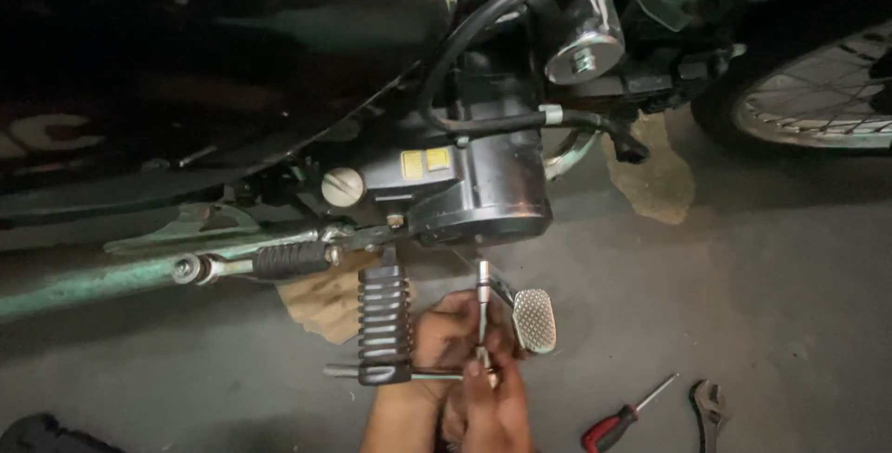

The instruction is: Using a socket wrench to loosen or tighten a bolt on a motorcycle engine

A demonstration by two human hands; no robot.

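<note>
I look down at the underside of a black motorcycle engine (478, 188). My left hand (437, 341) and my right hand (492, 407) are close together below the engine, both wrapped around a metal T-handle socket wrench (482, 309). Its shaft stands upright, the socket end pointing up toward the engine's underside, and its cross bar (348, 372) sticks out to the left. The ribbed rubber footpeg (384, 318) hangs just left of my hands. A chrome brake pedal (535, 319) with a knurled face is just right of them.
A red-handled screwdriver (621, 420) and an adjustable wrench (709, 411) lie on the grey concrete floor at the lower right. A spoked wheel (818, 91) is at the upper right. Brown stains mark the floor under the engine. The green-tinted kick lever (139, 272) runs left.
</note>
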